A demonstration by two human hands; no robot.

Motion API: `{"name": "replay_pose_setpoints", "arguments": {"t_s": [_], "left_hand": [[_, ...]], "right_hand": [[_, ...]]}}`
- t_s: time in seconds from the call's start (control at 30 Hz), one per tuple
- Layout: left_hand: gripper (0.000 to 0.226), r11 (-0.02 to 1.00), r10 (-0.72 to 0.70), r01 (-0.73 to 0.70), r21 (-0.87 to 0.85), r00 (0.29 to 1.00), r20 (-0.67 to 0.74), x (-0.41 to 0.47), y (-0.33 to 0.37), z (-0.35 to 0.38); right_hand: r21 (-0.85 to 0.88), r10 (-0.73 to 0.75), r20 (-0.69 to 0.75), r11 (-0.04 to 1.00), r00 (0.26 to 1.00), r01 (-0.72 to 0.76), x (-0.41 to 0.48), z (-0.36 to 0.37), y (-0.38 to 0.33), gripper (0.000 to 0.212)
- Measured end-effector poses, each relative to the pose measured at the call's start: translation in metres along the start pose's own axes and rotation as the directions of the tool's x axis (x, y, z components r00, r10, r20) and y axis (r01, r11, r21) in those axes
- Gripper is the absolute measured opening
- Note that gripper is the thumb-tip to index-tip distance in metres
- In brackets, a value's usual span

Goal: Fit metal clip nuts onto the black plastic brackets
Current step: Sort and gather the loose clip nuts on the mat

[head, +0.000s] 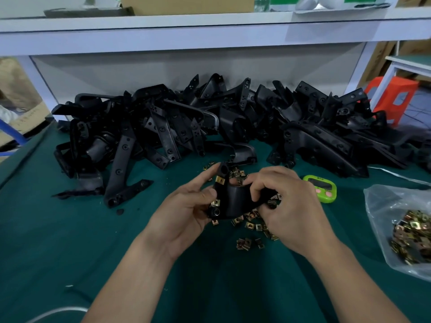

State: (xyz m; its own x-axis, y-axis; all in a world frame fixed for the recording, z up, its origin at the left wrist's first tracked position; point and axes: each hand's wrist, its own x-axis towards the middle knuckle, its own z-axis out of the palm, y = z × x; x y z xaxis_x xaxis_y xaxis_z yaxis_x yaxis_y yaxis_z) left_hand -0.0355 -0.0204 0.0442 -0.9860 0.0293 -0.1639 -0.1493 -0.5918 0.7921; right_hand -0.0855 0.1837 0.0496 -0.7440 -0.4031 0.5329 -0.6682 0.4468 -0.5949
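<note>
Holding a black plastic bracket [235,201] between both hands, you have it over the dark green mat [70,241] at the middle of the view. The bracket is matte, smooth moulded plastic, curved like a saddle, with a rounded tubular end at its 12 o'clock and a holed boss at its 7 o'clock. A brass-coloured clip nut [220,180] of folded sheet metal sits on the neck just under the tubular end, and a second clip nut [215,202] shows on the left edge, just beside your thumb. Your left hand [186,213] grips the bracket from 9 o'clock, thumb pressed on the front, fingers behind, index finger reaching up beside the tubular end. Your right hand [286,206] grips it from 3 o'clock, fingers curled over the right arm of the part and hiding that end. Around the bracket, from 12 round to 5 o'clock, loose clip nuts [250,226] lie scattered, small, square and shiny, some hidden by your hands. Farther back at 12 o'clock a heap of brackets [210,120] spans the mat, tangled and angular. A lime-green timer [320,187] with pink buttons lies at 3 o'clock, just beyond your right knuckles. A clear, crinkled plastic bag [382,206] with more nuts inside sits at 4 o'clock, well apart. An orange stool [394,96] stands at 2 o'clock beyond the bench, and a white shelf [163,33] runs across the top.
</note>
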Motion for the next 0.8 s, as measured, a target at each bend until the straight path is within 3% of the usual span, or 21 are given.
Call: {"name": "replay_pose_setpoints", "arguments": {"t_s": [0.23, 0.3, 0.37, 0.4, 0.47, 0.53, 0.57, 0.7, 0.8], "left_hand": [[0.046, 0.996, 0.043, -0.036, -0.082, 0.995, 0.085, -0.001, 0.002, 0.0], [0.044, 0.994, 0.104, -0.101, -0.034, 0.992, 0.078, -0.002, 0.004, 0.003], [0.042, 0.974, 0.189, -0.192, 0.121, 0.981, 0.043, -0.006, 0.009, 0.012], [0.042, 0.945, 0.233, -0.232, 0.232, 0.972, 0.022, -0.007, 0.011, 0.021], [0.048, 0.891, 0.269, -0.261, 0.372, 0.963, 0.032, -0.01, 0.011, 0.044], [0.058, 0.896, 0.205, -0.221, 0.385, 0.975, 0.084, -0.01, 0.005, 0.073], [0.062, 0.905, 0.162, -0.189, 0.381, 0.982, 0.1, -0.008, 0.0, 0.088], [0.05, 0.853, 0.07, -0.144, 0.502, 0.984, 0.164, -0.006, -0.026, 0.16], [0.02, 0.805, -0.007, -0.188, 0.562, 0.945, 0.326, -0.01, -0.05, 0.226]], "right_hand": [[0.076, -0.023, -0.028, 0.997, 0.999, 0.025, 0.0, -0.003, -0.004, 0.052], [0.163, 0.004, -0.042, 0.987, 0.999, 0.003, 0.003, -0.006, -0.01, 0.049], [0.317, 0.089, -0.046, 0.946, 0.995, -0.07, 0.007, -0.01, -0.02, 0.04], [0.448, 0.177, -0.035, 0.883, 0.984, -0.142, 0.008, -0.013, -0.025, 0.034], [0.723, 0.386, 0.048, 0.623, 0.921, -0.298, 0.008, -0.022, -0.038, 0.03], [0.851, 0.519, 0.141, 0.372, 0.843, -0.371, 0.003, -0.033, -0.047, 0.035], [0.87, 0.573, 0.138, 0.319, 0.808, -0.376, -0.003, -0.043, -0.048, 0.037], [0.897, 0.681, 0.032, 0.303, 0.731, -0.322, -0.039, -0.104, -0.047, 0.042], [0.871, 0.729, -0.085, 0.385, 0.679, -0.305, -0.072, -0.154, -0.048, 0.036]]}}
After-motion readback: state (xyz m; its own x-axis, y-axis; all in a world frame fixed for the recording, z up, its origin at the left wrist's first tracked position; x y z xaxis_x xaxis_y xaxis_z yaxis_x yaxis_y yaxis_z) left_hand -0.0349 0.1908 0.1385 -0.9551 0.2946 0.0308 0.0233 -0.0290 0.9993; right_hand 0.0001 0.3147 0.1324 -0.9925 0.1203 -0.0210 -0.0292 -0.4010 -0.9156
